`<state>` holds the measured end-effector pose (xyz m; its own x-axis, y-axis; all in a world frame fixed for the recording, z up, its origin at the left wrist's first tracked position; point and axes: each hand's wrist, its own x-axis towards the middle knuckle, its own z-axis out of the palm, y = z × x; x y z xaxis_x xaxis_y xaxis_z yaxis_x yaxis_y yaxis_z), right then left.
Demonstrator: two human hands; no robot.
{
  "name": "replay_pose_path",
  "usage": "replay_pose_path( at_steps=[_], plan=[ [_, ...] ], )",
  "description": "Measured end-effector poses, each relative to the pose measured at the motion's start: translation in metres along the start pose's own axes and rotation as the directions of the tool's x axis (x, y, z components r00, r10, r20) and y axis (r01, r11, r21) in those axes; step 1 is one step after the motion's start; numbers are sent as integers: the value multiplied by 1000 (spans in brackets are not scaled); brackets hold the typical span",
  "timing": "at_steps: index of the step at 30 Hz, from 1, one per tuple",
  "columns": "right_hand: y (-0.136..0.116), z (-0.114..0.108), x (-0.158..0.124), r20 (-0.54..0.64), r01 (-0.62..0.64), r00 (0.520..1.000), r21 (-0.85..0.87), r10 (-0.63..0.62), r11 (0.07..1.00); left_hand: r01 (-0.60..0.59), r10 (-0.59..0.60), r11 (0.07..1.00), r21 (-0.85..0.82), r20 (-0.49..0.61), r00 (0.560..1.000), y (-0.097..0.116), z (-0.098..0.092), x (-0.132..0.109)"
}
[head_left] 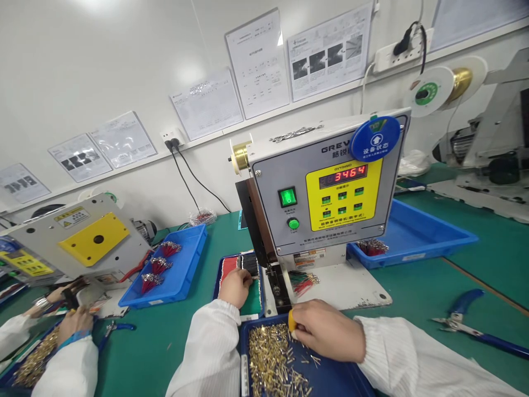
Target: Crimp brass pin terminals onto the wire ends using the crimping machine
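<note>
Pinching its fingertips (292, 322) together, the right hand (326, 331) hovers just above brass terminals (273, 358) in a blue tray (334, 379); what they grip cannot be told. Left of those fingers, the left hand (235, 289) curls against a bundle of black wires (250, 264). A light, steady pinch suits such small pieces.

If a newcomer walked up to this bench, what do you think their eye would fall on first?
Probably the grey machine at the centre, with its yellow panel showing a red 3464 and a round blue badge on its top corner. Below it, the right hand is over a blue tray heaped with brass pins.
</note>
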<state>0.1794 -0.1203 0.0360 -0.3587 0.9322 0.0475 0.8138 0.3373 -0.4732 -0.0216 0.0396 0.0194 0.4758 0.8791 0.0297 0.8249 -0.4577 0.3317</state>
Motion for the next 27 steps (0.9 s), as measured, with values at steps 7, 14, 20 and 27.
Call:
replay_pose_path(
  at_steps=[7, 14, 20, 27],
  plan=[
    [0, -1, 1, 7, 3, 1000, -5, -3, 1000, 6, -6, 1000, 8, -14, 1000, 0, 1, 0],
    [-2, -4, 0, 25, -4, 1000, -2, 4, 1000, -2, 2, 1000, -30, 3, 1000, -2, -1, 2],
    [-1, -3, 1, 22, -1, 1000, 6, 1, 1000, -25, 26, 1000, 15, -18, 1000, 2, 0, -1],
    [-2, -4, 0, 26, -11, 1000, 17, 10, 1000, -24, 25, 999, 23, -55, 998, 3, 1, 0]
  ],
)
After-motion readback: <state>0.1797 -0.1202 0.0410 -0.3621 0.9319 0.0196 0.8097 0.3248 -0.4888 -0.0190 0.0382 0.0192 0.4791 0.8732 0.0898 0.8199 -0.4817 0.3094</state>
